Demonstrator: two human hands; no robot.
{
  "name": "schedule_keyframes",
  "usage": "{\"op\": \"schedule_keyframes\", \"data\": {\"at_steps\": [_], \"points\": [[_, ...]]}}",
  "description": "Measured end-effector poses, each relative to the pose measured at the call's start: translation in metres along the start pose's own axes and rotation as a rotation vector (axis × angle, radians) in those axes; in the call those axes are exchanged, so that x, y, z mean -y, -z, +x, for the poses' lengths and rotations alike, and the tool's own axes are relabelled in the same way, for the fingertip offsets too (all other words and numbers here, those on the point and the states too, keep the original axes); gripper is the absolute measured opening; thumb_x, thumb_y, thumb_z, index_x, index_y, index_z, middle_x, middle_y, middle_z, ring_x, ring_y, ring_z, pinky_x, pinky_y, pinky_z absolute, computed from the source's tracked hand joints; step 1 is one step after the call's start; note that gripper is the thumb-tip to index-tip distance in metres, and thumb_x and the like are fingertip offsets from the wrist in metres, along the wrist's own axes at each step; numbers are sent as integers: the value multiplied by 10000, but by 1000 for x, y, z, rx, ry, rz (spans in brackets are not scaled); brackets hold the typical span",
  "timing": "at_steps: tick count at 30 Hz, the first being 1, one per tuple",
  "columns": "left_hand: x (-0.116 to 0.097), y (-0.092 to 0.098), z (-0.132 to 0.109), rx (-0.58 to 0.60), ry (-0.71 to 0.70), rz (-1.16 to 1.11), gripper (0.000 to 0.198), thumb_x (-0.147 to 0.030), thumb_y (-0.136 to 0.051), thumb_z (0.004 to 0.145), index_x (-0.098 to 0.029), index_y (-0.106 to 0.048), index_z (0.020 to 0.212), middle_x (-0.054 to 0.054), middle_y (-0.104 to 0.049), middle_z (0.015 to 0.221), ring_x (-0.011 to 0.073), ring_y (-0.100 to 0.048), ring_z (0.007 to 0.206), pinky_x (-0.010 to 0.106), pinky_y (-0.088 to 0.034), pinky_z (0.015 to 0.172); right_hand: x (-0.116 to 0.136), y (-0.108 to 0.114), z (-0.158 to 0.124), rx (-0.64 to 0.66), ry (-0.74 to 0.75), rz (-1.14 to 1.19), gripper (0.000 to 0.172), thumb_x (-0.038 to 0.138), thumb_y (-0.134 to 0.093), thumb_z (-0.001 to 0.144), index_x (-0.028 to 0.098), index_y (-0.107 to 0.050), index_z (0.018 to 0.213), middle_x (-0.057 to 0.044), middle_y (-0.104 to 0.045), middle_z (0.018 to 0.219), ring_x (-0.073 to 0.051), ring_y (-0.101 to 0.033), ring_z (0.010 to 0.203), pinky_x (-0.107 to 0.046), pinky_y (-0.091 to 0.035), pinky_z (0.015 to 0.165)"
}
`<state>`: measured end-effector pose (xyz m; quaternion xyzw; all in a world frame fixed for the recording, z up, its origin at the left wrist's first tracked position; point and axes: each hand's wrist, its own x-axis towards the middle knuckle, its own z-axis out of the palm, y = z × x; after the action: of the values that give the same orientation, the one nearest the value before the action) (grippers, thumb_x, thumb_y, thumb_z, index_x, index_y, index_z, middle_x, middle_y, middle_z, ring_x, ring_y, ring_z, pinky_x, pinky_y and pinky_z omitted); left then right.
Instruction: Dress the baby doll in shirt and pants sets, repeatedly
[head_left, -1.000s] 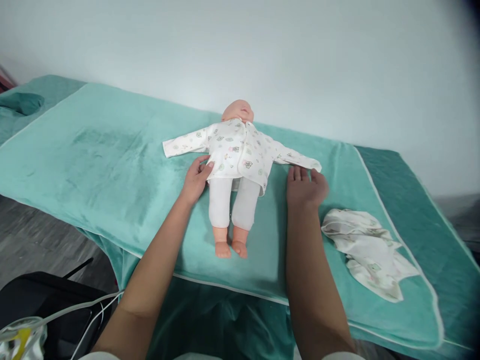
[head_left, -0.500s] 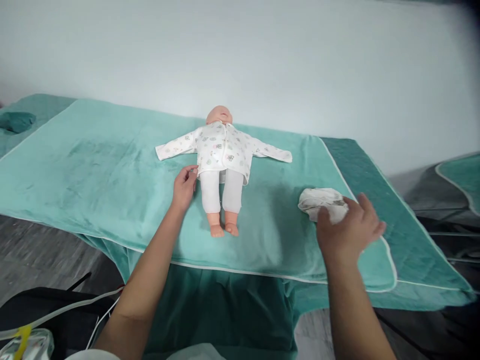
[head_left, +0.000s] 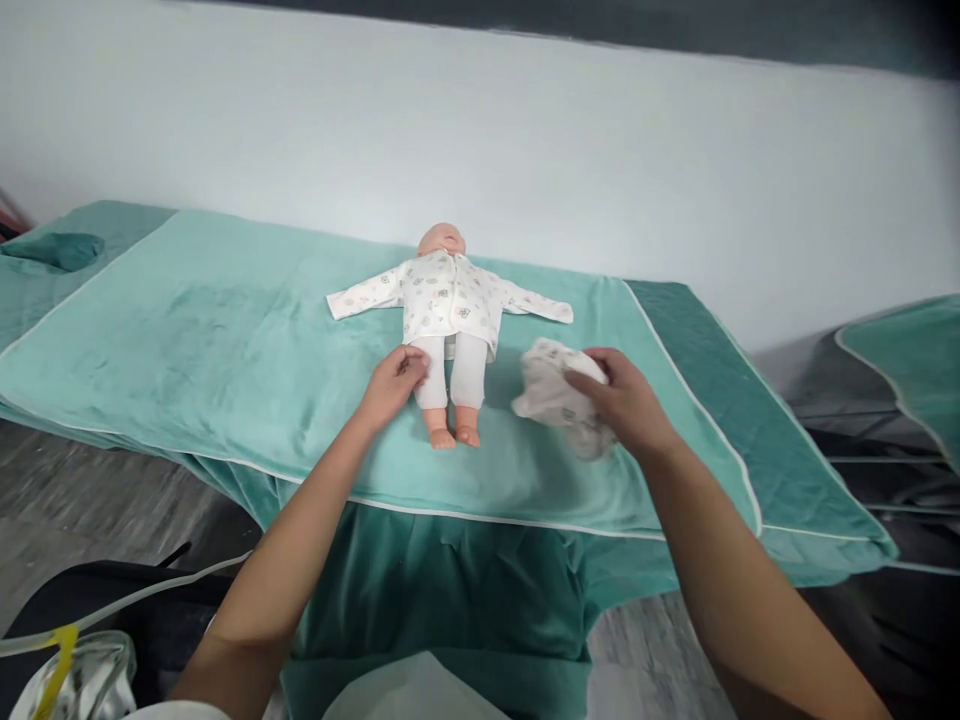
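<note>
A baby doll (head_left: 442,240) lies on its back on the green cover, arms spread. It wears a white printed jacket (head_left: 450,300) and white leggings (head_left: 469,370); its feet are bare. Beside the leg on the left, just under the jacket's hem, is my left hand (head_left: 394,383), its fingers curled together, with nothing visible in them. My right hand (head_left: 626,400) grips a crumpled white printed cloth (head_left: 559,390) between thumb and fingers, to the right of the doll's legs. The cloth hangs in loose folds, so its exact kind does not show.
The green cover (head_left: 247,370) with white piping lies over a long table against a white wall (head_left: 480,140). At lower left are a pale tube (head_left: 150,595) and a shiny silver bundle (head_left: 90,675) with a yellow strip. Another green-covered surface (head_left: 915,370) stands at right.
My right hand has taken hold of the white cloth and brought it left, towards the doll. My left hand has shifted from the jacket's hem to beside the leg. The view has tilted up slightly.
</note>
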<state>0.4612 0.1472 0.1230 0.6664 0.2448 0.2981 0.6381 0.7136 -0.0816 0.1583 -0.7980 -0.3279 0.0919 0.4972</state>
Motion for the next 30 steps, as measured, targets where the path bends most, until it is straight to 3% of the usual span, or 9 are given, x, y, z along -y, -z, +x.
{"op": "schedule_keyframes", "data": {"at_steps": [2,5,10,12,15,17,20,25,30], "points": [[-18,-6,-7,114,-57,20,386,-447,-714,909,-210,-670,1210,70,-727,1109,201,-680,1058,341,-532,935,48,-24,-4,156,70,165,393,486,-811,767,261,-678,1061,-32,-708,951,-242,-662,844,-400,-563,753],[-44,-8,-17,219,-142,62,768,-470,-808,862,-309,-476,1536,100,-529,1587,280,-531,1428,425,-469,1143,109,-47,-8,367,191,387,456,490,-861,784,272,-649,1124,-18,-705,1042,-209,-681,899,-318,-566,726],[-68,11,-21,184,-316,28,972,-494,-892,780,-401,-378,1599,60,-295,1759,355,-409,1554,499,-443,1217,158,-64,-4,550,358,530,467,530,-859,812,277,-661,1151,-35,-684,1179,-226,-687,1072,-322,-602,827],[-70,20,-21,134,-342,3,1007,-524,-922,733,-374,-409,1587,67,-303,1761,363,-373,1582,495,-418,1245,166,-68,0,559,386,575,466,561,-840,825,281,-654,1148,-31,-680,1172,-230,-686,1104,-336,-610,861],[-62,25,-22,148,-210,-150,858,-686,-796,807,-291,-522,1518,113,-485,1663,353,-469,1530,476,-457,1214,176,-72,3,557,422,672,459,577,-793,866,294,-624,1187,-8,-678,1138,-215,-695,1079,-361,-610,883],[-54,23,-25,198,-68,-258,771,-758,-705,842,-232,-636,1401,143,-663,1482,355,-622,1383,464,-542,1108,183,-71,6,541,468,720,453,566,-792,871,306,-615,1197,7,-683,1137,-200,-693,1068,-365,-601,903],[-52,16,-27,171,22,-364,636,-677,-792,813,-193,-731,1222,126,-799,1198,338,-763,1114,433,-611,936,186,-65,11,485,500,665,458,567,-833,832,315,-632,1157,6,-702,1159,-201,-679,1109,-360,-586,939],[-80,17,-22,-27,-157,-433,485,-548,-844,817,-206,-742,1144,83,-803,1141,305,-760,1131,411,-598,981,159,-57,19,487,453,393,442,456,-868,803,271,-686,1162,-13,-692,1171,-235,-674,1117,-381,-578,950],[-108,24,-20,-103,-240,-352,439,-575,-861,792,-206,-692,960,42,-754,970,301,-736,1142,392,-615,936,139,-57,11,767,369,161,591,443,-899,760,296,-685,1291,-31,-694,1177,-259,-668,1091,-416,-575,960]]}}
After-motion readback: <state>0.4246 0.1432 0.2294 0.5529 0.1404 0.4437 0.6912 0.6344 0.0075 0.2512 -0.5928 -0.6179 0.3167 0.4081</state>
